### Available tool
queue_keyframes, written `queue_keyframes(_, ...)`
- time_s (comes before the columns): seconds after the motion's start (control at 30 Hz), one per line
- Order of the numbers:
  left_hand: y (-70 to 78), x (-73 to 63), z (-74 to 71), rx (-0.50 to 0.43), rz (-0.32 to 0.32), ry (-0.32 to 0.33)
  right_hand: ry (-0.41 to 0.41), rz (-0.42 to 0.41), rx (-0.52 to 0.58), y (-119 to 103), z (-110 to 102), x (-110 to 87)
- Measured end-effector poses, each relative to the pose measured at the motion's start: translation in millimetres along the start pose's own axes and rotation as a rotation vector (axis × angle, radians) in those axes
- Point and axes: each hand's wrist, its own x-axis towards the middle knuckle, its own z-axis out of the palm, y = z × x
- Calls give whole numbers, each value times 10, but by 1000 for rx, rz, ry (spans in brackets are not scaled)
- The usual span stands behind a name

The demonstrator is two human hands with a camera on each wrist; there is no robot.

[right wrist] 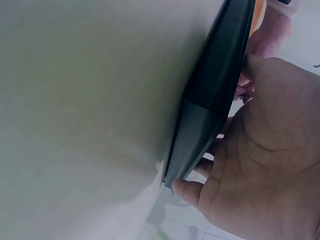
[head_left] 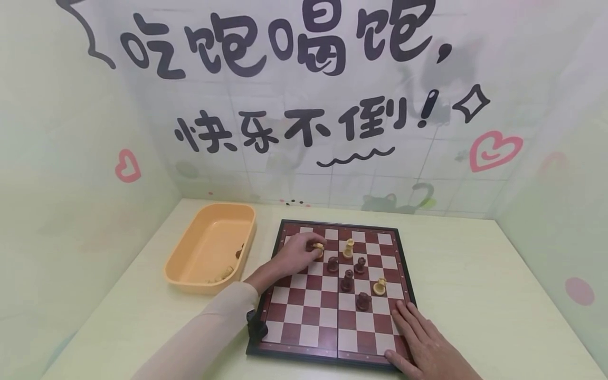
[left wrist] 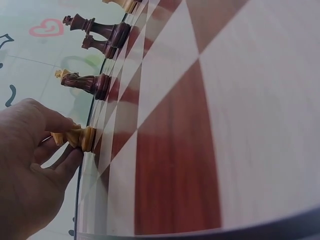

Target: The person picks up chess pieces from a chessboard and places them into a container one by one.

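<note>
My left hand (head_left: 296,253) is over the far left part of a folding chessboard (head_left: 302,315), pinching a pale yellow chess piece (left wrist: 82,137) between thumb and fingers. Its base is at the board's surface; whether it touches is hard to tell. Just right of that hand stand a dark piece (head_left: 332,264) and a pale piece with a crown-like top (head_left: 349,248). Closer to me are more dark pieces (head_left: 347,281) and a pale one (head_left: 379,286), all upright. My right hand (head_left: 427,343) rests on the board's near right corner, fingers extended across the edge.
An orange plastic tray (head_left: 177,269) sits left of the board, with several pale pieces and a dark one inside. A small black object (head_left: 257,326) is at the board's left edge, by my left sleeve. A printed wall (head_left: 285,184) closes the table's back.
</note>
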Motion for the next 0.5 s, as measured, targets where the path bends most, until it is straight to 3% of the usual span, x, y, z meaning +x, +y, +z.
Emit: queue_keyframes(0.5, -40, 32, 9, -12, 5, 23, 5, 10, -6, 5, -2, -10)
